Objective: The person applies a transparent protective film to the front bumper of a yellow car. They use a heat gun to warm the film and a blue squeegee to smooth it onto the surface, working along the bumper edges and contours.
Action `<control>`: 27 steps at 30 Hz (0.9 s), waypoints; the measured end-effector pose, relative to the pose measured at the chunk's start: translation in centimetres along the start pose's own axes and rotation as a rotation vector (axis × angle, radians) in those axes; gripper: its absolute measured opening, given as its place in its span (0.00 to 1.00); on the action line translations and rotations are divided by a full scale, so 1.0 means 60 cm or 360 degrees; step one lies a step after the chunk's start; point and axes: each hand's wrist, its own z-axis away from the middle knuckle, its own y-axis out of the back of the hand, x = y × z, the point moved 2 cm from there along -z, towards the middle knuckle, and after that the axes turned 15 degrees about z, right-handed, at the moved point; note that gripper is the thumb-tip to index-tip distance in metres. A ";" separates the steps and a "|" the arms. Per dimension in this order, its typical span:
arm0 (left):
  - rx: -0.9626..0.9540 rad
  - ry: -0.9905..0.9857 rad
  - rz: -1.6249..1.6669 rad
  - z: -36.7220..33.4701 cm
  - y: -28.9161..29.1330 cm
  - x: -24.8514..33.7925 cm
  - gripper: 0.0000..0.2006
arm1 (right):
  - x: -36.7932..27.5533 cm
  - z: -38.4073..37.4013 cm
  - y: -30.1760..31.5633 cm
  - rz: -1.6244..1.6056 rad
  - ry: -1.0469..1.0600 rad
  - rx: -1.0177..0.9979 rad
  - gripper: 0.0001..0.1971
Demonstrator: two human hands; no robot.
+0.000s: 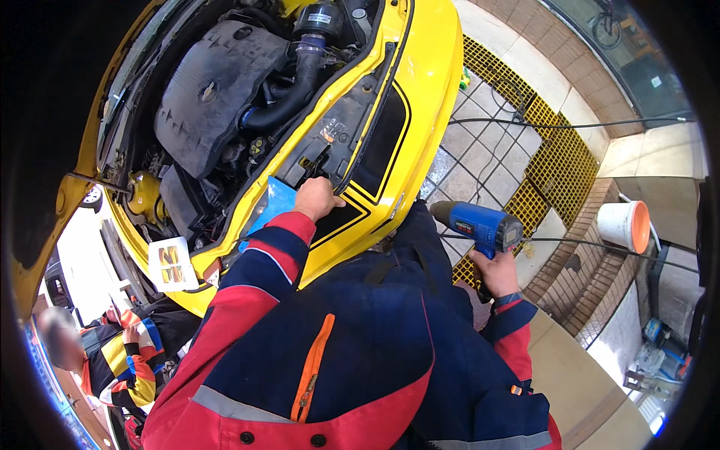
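Note:
My right hand (498, 274) is wrapped round the handle of a blue heat gun (472, 223). Its dark nozzle points left, toward the front of a yellow car (431, 82) whose hood is up. My left hand (316, 199) rests on the car's front edge, its fingers curled beside the lower end of a black rubber seal (375, 112). Whatever those fingers pinch is hidden. Black decals with thin outlines (384, 142) cover part of the yellow front panel beside this hand. A flat blue piece (276, 201) lies by my left wrist.
The engine bay (217, 90) gapes at the upper left. A white card with yellow pictures (171, 264) sits on the car's edge. Another person (124, 345) is at the lower left. Yellow floor grating (559, 150), hoses (570, 124) and a white-and-orange bucket (622, 226) are on the right.

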 end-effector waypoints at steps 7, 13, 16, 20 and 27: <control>-0.0331 0.0472 0.0481 -0.029 0.021 0.008 0.17 | -0.035 -0.003 -0.016 -0.0138 -0.0016 -0.0017 0.14; -0.0616 0.0636 0.0670 -0.071 0.029 -0.002 0.16 | -0.041 -0.009 -0.021 0.0081 0.0103 0.0015 0.22; -0.0684 0.0559 0.0606 -0.082 0.030 -0.008 0.15 | -0.043 -0.009 -0.027 0.0024 0.0043 -0.0038 0.22; -0.0670 0.0301 0.0250 -0.092 0.032 -0.011 0.18 | -0.057 -0.009 -0.037 -0.0021 -0.0046 -0.0089 0.21; -0.0609 0.0176 0.0167 -0.089 0.032 -0.019 0.22 | -0.138 -0.016 -0.085 0.0133 0.0695 -0.0206 0.23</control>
